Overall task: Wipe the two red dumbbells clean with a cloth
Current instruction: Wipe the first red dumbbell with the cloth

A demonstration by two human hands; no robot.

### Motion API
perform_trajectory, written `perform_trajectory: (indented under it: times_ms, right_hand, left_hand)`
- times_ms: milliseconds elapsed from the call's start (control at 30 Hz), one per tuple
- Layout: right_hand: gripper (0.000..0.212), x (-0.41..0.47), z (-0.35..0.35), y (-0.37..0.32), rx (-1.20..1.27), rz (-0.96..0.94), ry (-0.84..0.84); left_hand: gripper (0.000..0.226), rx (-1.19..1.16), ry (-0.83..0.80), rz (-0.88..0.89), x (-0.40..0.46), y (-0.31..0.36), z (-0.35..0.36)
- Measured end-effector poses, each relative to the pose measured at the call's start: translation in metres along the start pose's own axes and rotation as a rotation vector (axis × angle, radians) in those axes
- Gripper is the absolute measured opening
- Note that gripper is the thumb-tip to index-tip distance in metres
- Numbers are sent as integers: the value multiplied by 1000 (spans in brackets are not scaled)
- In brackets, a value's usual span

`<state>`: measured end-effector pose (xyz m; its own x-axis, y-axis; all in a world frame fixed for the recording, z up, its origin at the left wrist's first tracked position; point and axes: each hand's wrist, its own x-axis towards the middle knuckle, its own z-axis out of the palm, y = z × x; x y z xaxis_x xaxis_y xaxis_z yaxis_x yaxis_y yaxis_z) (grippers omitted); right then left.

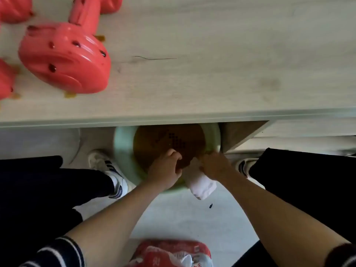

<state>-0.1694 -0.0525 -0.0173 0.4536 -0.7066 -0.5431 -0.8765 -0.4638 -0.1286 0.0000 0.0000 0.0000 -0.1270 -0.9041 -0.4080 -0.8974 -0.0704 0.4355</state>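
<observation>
So both hands are down below the table edge, over a pale green basin (pixel 123 151) on the floor that's full of brownish murky water. The left hand (pixel 165 168) has its fingers curled round the wet, brown-stained end of the cloth (pixel 200 182), right at the water's surface, and the right hand (pixel 215 166) grips the same cloth just beside it, so the two hands are basically touching through the fabric. The white, cleaner end of the cloth hangs out past the near rim of the basin, below the right wrist. Looks twisted between the two grips, though it's blurry enough that I can't say how tight. The dumbbells are well apart from the hands, up on the light wood table (pixel 212 54) at the top left: one red dumbbell (pixel 65 54) lies with its big end facing the camera, dotted with dark reddish spots and with small amber smears on the table next to it. The second dumbbell (pixel 7 79) is only partly in view at the left edge, also with amber smears by it. Nobody's touching either one. Legs in dark trousers and white sneakers with dark stripes sit either side of the basin, and there's a red and white plastic package (pixel 173 253) at the bottom of the view.
</observation>
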Motion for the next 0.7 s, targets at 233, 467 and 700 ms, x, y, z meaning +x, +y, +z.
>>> perform_trajectory:
  times_ms: [233, 467, 700]
  right_hand:
    - [23, 9, 13, -8, 16, -30, -10]
    - [33, 9, 13, -20, 430, 36, -167]
    - [27, -18, -34, -26, 700, -26, -87]
  left_hand:
    - [38, 51, -33, -74, 4, -13, 16]
    - [41, 2, -40, -127, -7, -20, 16]
    - [54, -499, -75, -336, -17, -12, -7]
